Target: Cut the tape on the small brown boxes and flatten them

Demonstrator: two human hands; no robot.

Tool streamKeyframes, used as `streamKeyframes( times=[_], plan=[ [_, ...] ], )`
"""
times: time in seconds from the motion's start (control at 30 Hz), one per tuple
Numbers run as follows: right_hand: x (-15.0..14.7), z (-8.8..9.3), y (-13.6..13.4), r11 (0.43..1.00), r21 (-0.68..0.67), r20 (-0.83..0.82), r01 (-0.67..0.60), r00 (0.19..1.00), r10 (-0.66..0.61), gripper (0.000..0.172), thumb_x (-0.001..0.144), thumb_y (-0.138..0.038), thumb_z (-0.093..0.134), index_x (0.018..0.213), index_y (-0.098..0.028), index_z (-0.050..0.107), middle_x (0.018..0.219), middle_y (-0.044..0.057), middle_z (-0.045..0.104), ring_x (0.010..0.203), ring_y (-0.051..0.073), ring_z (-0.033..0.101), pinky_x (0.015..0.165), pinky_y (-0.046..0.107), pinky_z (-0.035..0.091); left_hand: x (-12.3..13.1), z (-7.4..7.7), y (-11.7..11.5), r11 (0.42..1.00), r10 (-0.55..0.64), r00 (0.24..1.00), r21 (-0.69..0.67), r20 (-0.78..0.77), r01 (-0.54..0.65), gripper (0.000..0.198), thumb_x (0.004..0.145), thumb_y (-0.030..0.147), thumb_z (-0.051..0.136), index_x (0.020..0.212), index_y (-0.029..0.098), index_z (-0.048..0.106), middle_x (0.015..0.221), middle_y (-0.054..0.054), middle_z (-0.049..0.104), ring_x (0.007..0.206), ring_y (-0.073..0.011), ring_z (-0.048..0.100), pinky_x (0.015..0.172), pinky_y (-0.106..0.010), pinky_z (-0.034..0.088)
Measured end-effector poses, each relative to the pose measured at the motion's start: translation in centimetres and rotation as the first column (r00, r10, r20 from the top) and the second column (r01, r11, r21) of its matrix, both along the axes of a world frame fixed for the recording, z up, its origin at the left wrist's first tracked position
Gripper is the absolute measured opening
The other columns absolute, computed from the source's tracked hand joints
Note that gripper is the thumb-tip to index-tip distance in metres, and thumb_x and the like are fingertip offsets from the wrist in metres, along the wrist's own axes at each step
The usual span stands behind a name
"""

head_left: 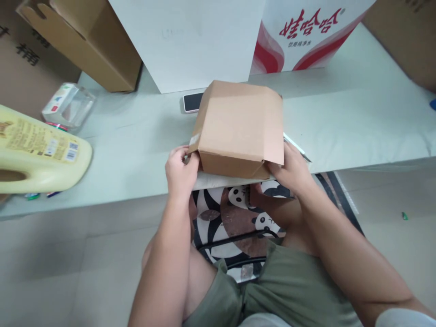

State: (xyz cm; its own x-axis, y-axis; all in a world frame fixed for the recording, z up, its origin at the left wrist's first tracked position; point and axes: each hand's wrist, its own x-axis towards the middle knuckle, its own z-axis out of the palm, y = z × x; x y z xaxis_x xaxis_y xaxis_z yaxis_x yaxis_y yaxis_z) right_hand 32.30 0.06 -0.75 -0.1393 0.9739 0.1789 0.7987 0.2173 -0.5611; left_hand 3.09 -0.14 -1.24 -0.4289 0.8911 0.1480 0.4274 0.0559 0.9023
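A small brown cardboard box [240, 120] stands near the front edge of the pale green covered surface, with flaps angled out at its sides. My left hand [182, 171] is closed, its thumb and fingers pinching the box's front left corner. At the front right corner, my right hand [293, 165] grips the box, its fingertips partly hidden behind the side flap. Beside that hand lies a thin light-coloured tool with a dark tip [297, 147], partly covered by the hand and the box. A phone [193, 102] lies behind the box, its right end hidden.
A yellow jug [44, 156] and a clear plastic container [70, 106] are at the left. Behind stand a tall brown carton [91, 41], a white box [194, 41] and a red-and-white carton [299, 41]. Below the front edge [119, 200] is a panda-patterned mat [235, 218].
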Motion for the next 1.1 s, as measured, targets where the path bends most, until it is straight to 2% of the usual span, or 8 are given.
streamKeyframes(
  times=[0.17,0.33,0.47,0.57,0.67,0.87,1.0,1.1],
  plan=[
    [-1.1,0.7,-1.8,0.986,-0.026,-0.328,-0.163,0.933,0.145,0.045,0.08,-0.03,0.062,0.124,-0.022,0.062,0.125,0.013,0.071,0.119,0.035,0.066,0.101,0.055,0.055,0.4,0.3,0.1,0.988,-0.065,0.994,0.142,0.084,0.052,0.02,0.084,0.038,0.07,0.094,0.02,0.071,0.11,-0.008,0.071,0.104,-0.0242,0.068,0.092,-0.039,0.057],
    [-1.2,0.2,-2.3,0.989,-0.104,-0.455,-0.104,0.889,0.046,0.042,0.082,-0.04,0.066,0.121,-0.024,0.064,0.12,0.01,0.074,0.119,0.034,0.068,0.105,0.055,0.053,1.1,-0.1,0.2,0.932,-0.176,0.977,0.339,0.121,0.126,0.045,0.09,0.062,0.066,0.111,0.023,0.057,0.106,-0.007,0.069,0.1,-0.0228,0.068,0.09,-0.039,0.056],
    [-0.9,-0.5,-2.1,0.981,-0.157,-0.511,-0.111,0.859,0.015,0.034,0.081,-0.038,0.064,0.111,-0.022,0.066,0.12,0.012,0.074,0.12,0.034,0.068,0.105,0.055,0.052,0.7,-0.8,0.7,0.894,-0.344,0.929,0.349,0.137,0.28,0.061,0.084,0.077,0.061,0.114,0.027,0.045,0.109,-0.008,0.067,0.104,-0.0255,0.068,0.092,-0.043,0.055],
    [-0.8,-0.6,-1.7,0.985,-0.166,-0.514,-0.039,0.856,-0.053,0.028,0.079,-0.037,0.065,0.102,-0.021,0.065,0.106,0.011,0.075,0.108,0.032,0.069,0.101,0.054,0.052,0.5,-1.1,0.8,0.886,-0.409,0.898,0.306,0.16,0.349,0.067,0.079,0.077,0.067,0.117,0.029,0.039,0.11,-0.009,0.067,0.103,-0.0269,0.07,0.088,-0.044,0.055],
    [-1.0,-0.1,-1.4,0.987,-0.147,-0.518,0.062,0.846,-0.13,0.032,0.077,-0.039,0.067,0.103,-0.022,0.06,0.098,0.008,0.072,0.092,0.027,0.067,0.089,0.049,0.055,0.3,-1.3,0.6,0.897,-0.398,0.906,0.271,0.145,0.35,0.071,0.076,0.072,0.076,0.118,0.03,0.037,0.104,-0.007,0.067,0.094,-0.026,0.071,0.084,-0.044,0.056],
    [-1.5,1.1,-1.5,0.974,-0.156,-0.475,0.167,0.851,-0.222,0.037,0.077,-0.042,0.071,0.107,-0.024,0.059,0.094,0.005,0.069,0.075,0.021,0.059,0.068,0.039,0.052,-0.1,-1.1,0.2,0.96,-0.226,0.972,0.184,0.062,0.211,0.079,0.064,0.068,0.088,0.113,0.028,0.041,0.096,-0.001,0.06,0.082,-0.0192,0.064,0.074,-0.035,0.053],
    [-1.2,1.3,-1.6,0.979,-0.136,-0.473,0.151,0.859,-0.198,0.034,0.083,-0.044,0.066,0.111,-0.025,0.061,0.102,0.008,0.071,0.087,0.026,0.065,0.077,0.043,0.055,-0.3,-0.8,0.2,0.973,-0.163,0.986,0.172,0.042,0.153,0.08,0.055,0.067,0.092,0.104,0.026,0.045,0.088,0.001,0.06,0.074,-0.0163,0.062,0.065,-0.029,0.05],
    [-0.7,0.9,-1.5,0.989,-0.042,-0.524,0.144,0.839,-0.145,0.036,0.095,-0.054,0.049,0.111,-0.025,0.063,0.109,0.009,0.072,0.107,0.029,0.067,0.092,0.046,0.055,-0.4,-0.3,-0.1,0.955,-0.233,0.968,0.213,0.097,0.208,0.06,0.07,0.068,0.082,0.097,0.026,0.05,0.076,0.003,0.055,0.062,-0.0137,0.053,0.057,-0.028,0.046]
  ],
)
